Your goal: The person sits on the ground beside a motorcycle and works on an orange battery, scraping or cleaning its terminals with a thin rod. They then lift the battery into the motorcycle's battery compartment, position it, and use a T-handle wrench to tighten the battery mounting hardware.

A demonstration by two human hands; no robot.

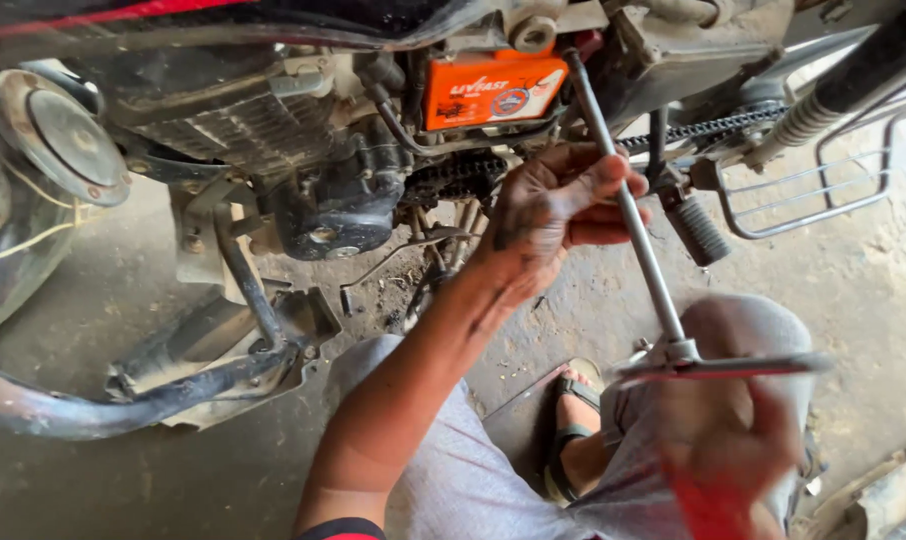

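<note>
Fingers (613,195) of our left hand (553,215) curl loosely around the shaft of the long T-handle wrench (638,235), steadying it at mid-length. Behind them the motorcycle (303,150) fills the upper frame, with its orange battery (493,88) just beside the shaft's far tip. We see the wrench's long axis run from that tip down toward our knee, where our right hand (733,420), blurred, grips the crossbar (718,367); this hand is nearer the handle end

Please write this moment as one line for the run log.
left hand: grips long steel T-handle wrench shaft | right hand: blurred, at crossbar | wrench tip: beside orange box-shaped battery | chain: exposed
</note>
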